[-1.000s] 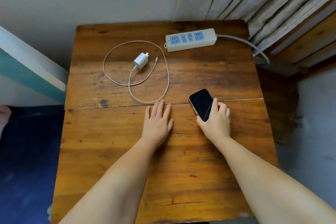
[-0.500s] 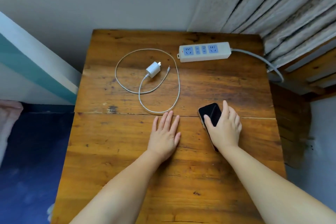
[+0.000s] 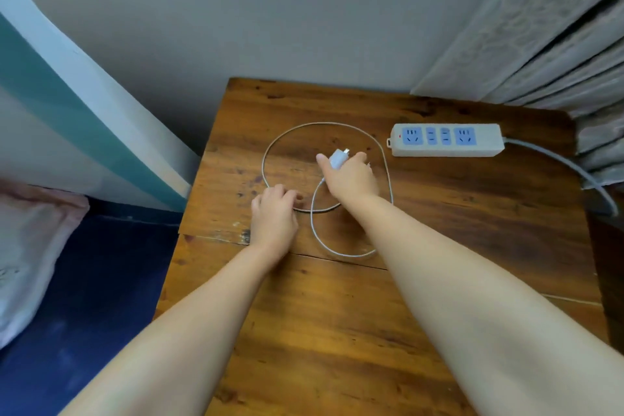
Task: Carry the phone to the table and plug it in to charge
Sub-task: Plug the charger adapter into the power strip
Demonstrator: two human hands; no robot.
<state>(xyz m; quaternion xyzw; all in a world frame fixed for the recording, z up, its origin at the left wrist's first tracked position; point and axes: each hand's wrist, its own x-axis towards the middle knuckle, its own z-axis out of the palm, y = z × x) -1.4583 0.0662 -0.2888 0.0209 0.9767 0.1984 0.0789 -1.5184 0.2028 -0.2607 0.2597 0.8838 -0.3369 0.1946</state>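
White charger (image 3: 338, 158) pinched in right hand (image 3: 351, 177); left hand (image 3: 274, 217) curled loosely on table (image 3: 472, 213).

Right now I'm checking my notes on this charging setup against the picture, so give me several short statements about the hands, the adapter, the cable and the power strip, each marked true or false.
1. The right hand is at the white charger adapter. True.
2. The adapter is plugged into the power strip. False: it is apart from the strip, its prongs free.
3. The left hand rests on the wooden table by the cable. True.
4. The phone lies between the hands. False: no phone is in view.
5. The power strip's sockets are all empty. True.
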